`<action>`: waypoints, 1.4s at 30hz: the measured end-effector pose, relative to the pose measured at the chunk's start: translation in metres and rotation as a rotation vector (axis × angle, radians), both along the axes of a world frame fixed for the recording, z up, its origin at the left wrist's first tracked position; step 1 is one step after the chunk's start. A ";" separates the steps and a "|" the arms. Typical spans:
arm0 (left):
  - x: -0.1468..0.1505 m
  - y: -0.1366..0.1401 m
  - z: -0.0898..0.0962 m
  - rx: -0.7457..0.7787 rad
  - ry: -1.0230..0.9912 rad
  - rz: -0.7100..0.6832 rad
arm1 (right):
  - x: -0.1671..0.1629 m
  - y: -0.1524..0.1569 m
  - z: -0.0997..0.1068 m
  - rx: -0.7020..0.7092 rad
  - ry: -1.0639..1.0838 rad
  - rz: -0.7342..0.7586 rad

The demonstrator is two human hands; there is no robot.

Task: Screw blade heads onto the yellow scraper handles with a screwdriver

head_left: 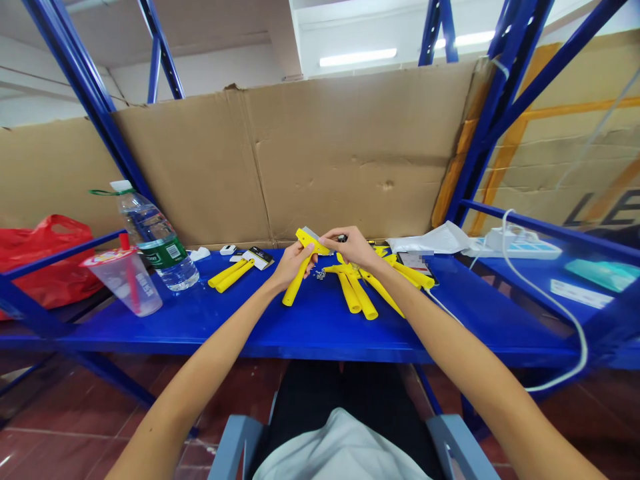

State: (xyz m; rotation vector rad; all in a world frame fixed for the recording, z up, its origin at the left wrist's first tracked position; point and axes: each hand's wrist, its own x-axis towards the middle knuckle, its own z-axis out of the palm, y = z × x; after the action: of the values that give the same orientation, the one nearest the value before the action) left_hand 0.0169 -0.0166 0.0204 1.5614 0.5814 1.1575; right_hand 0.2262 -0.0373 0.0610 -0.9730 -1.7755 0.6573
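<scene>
My left hand (295, 265) is wrapped round a yellow scraper (296, 283), its handle pointing down toward me and its wide head tilted up. A grey metal blade (311, 233) shows along the top of that head. At the right end of the head, the fingers of my right hand (354, 245) are closed in a pinch on it; anything small between them is hidden. Just below my hands lies a small heap of screws (320, 273). Several more yellow scraper handles (357, 297) are piled under and beside my right wrist.
Two yellow handles (231, 275) lie by a black-and-white packet (257, 258). On the left stand a water bottle (167, 253) and a plastic cup (127, 283). To the right are a phone (417, 263), a white bag (433, 238) and a power strip (530, 248). Cardboard (325, 160) walls the back.
</scene>
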 end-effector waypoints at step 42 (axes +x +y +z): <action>-0.003 -0.006 0.003 0.075 0.020 -0.023 | -0.001 -0.005 0.006 0.048 0.009 0.056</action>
State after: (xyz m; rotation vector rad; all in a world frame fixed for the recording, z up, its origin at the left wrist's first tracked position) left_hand 0.0143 -0.0222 0.0234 1.6405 0.5369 1.1587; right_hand 0.2255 -0.0423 0.0669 -0.8899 -1.8082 0.6500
